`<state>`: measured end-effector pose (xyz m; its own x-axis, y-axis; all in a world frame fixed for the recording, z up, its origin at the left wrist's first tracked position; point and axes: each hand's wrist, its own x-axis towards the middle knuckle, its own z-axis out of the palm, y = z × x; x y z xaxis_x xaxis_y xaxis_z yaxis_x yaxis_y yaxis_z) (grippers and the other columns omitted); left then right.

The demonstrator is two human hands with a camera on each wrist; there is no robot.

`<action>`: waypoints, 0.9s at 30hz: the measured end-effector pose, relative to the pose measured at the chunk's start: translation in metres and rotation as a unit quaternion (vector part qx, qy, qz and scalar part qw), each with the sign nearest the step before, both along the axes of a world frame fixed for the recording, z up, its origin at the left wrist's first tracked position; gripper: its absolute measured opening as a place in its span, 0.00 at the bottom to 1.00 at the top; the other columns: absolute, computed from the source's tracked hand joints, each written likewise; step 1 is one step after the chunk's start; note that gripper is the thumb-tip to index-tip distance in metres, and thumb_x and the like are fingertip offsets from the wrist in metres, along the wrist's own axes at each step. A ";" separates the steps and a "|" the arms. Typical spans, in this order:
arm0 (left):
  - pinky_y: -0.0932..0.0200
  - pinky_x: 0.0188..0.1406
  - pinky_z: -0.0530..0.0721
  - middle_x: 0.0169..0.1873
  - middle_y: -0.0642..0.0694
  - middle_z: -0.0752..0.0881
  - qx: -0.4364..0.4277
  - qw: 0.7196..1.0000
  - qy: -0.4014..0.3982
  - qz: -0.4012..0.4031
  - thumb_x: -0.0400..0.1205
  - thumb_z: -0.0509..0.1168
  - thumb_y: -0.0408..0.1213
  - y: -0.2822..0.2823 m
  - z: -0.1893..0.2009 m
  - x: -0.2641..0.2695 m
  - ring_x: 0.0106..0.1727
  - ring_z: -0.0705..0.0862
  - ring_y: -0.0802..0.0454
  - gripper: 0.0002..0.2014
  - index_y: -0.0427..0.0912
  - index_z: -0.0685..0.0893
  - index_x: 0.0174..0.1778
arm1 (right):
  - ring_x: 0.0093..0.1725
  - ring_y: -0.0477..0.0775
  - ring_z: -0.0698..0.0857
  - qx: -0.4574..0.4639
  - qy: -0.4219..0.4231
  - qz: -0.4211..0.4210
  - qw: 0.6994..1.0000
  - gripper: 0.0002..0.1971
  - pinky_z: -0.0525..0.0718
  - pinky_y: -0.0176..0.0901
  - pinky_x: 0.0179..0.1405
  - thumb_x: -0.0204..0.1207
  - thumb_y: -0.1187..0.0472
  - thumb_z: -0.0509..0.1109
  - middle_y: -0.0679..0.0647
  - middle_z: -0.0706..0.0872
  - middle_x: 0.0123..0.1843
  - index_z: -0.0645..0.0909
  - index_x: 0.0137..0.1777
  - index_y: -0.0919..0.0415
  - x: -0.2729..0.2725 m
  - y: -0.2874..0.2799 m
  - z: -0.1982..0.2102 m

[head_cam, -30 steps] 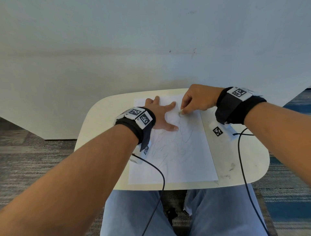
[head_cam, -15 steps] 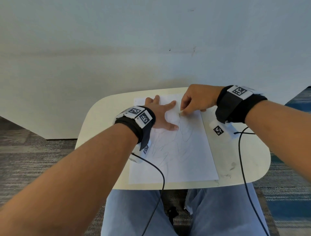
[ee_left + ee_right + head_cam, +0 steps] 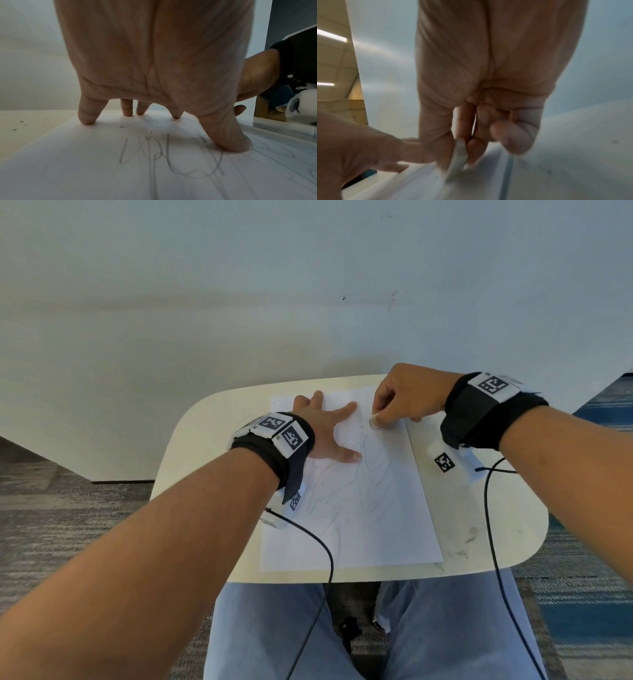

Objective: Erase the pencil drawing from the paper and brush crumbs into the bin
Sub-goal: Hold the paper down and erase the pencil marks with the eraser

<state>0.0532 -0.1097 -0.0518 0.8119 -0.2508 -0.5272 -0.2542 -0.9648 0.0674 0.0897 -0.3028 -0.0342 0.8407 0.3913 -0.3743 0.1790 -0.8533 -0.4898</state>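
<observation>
The right hand's (image 3: 409, 395) grip is closed on a small white eraser (image 3: 373, 419), pinched between thumb and fingertips (image 3: 471, 151) with its lower edge on the paper (image 3: 359, 525). In the right wrist view the eraser (image 3: 458, 158) stands on edge, tilted, touching the sheet (image 3: 412, 185). It sits at the far right of the paper, just beside the far end of the pencil drawing (image 3: 356, 491) — faint looping lines running down the middle of the sheet.

The left hand (image 3: 325, 429) holds nothing: its fingers are spread and straight, pressing flat on the paper's far left part, the thumb pointing toward the drawing. From the left wrist view the fingertips (image 3: 86, 119) and thumb bear on the sheet (image 3: 68, 169), pencil strokes (image 3: 163, 155) lie just near of them, and dark crumbs (image 3: 122, 126) are scattered by the fingertips.

The paper lies on a pale rounded bench (image 3: 479, 535) — smudged at its right side — above the person's jeans (image 3: 445, 628).
</observation>
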 end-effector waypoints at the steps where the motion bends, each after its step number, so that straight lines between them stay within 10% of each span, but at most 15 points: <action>1: 0.32 0.77 0.60 0.86 0.41 0.40 0.000 1.000 0.000 0.000 0.71 0.64 0.75 0.000 0.000 0.000 0.85 0.40 0.38 0.51 0.71 0.40 0.83 | 0.21 0.50 0.77 -0.007 0.018 0.011 1.000 0.07 0.80 0.41 0.28 0.68 0.50 0.81 0.51 0.86 0.30 0.89 0.35 0.53 -0.001 0.000 0.001; 10: 0.31 0.78 0.60 0.86 0.41 0.40 -0.002 1.000 0.001 0.001 0.71 0.64 0.75 0.001 0.000 -0.001 0.85 0.40 0.37 0.51 0.71 0.40 0.83 | 0.24 0.53 0.77 -0.006 0.034 0.015 0.999 0.07 0.78 0.41 0.28 0.67 0.50 0.81 0.49 0.86 0.30 0.90 0.36 0.52 -0.001 0.005 0.000; 15: 0.31 0.77 0.60 0.86 0.41 0.40 -0.005 1.000 0.001 0.000 0.71 0.64 0.75 0.002 -0.001 0.001 0.85 0.40 0.37 0.51 0.72 0.40 0.83 | 0.43 0.52 0.88 0.023 -0.070 -0.011 0.997 0.07 0.85 0.44 0.46 0.71 0.55 0.79 0.49 0.90 0.40 0.91 0.42 0.59 0.006 0.008 -0.006; 20: 0.31 0.76 0.62 0.86 0.40 0.39 -0.009 1.000 0.003 -0.001 0.71 0.65 0.74 0.003 -0.001 0.001 0.85 0.39 0.37 0.51 0.72 0.40 0.83 | 0.39 0.43 0.85 0.004 -0.033 0.048 0.998 0.06 0.79 0.32 0.41 0.71 0.53 0.79 0.45 0.90 0.40 0.91 0.42 0.55 0.001 0.019 -0.008; 27: 0.31 0.77 0.60 0.86 0.41 0.39 -0.001 1.000 0.004 -0.005 0.71 0.64 0.75 0.002 -0.001 0.001 0.85 0.40 0.37 0.51 0.72 0.40 0.83 | 0.31 0.52 0.81 -0.007 0.005 0.044 0.999 0.07 0.82 0.44 0.37 0.68 0.48 0.80 0.47 0.90 0.37 0.91 0.39 0.50 0.001 0.009 -0.006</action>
<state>0.0544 -0.1076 -0.0531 0.8057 -0.2598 -0.5323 -0.2630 -0.9621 0.0716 0.0912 -0.2935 -0.0400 0.7995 0.4582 -0.3884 0.2490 -0.8413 -0.4798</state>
